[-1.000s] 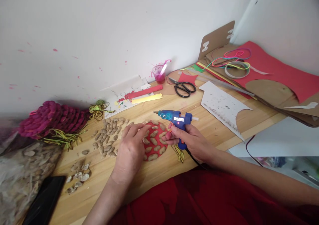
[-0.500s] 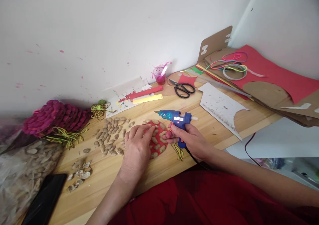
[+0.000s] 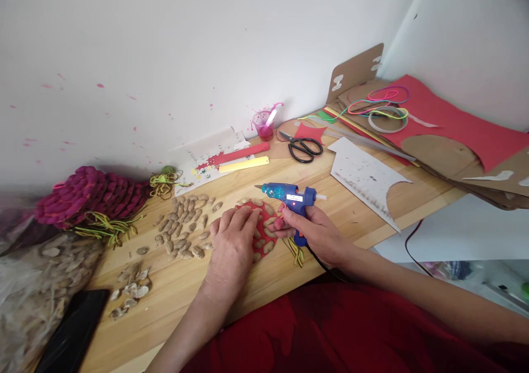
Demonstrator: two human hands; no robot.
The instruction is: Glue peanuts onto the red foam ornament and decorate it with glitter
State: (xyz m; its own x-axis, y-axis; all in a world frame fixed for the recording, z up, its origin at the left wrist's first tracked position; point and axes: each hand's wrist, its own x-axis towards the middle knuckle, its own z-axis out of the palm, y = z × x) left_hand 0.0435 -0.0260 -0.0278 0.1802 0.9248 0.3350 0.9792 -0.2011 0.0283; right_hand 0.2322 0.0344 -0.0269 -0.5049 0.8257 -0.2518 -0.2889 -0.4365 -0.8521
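Note:
My right hand (image 3: 318, 232) is wrapped round the handle of a blue hot glue gun (image 3: 291, 195). Its nozzle points left, and a small light glows on its body. A red disc (image 3: 269, 210) with peanuts set on it lies beneath the gun. My left hand (image 3: 233, 246) rests over the left part of that disc, its fingers bent down and close together. What its fingertips touch is hidden. Left of this hand, loose peanuts (image 3: 182, 224) are spread on the table. Yellow-green cords (image 3: 295, 252) stick out from under the disc's right side.
Black-handled scissors (image 3: 303, 147) and a cup of pink liquid (image 3: 264, 125) are at the back. A grey-white board (image 3: 367, 177) lies to the right. On the left are stacked purple discs (image 3: 91, 194), a bag of peanuts (image 3: 45, 285), a phone (image 3: 72, 329) and broken shells (image 3: 134, 290).
My left hand has shifted slightly right and down over the disc, its fingers covering more of the peanuts there. The glue gun in my right hand stays nearly in place.

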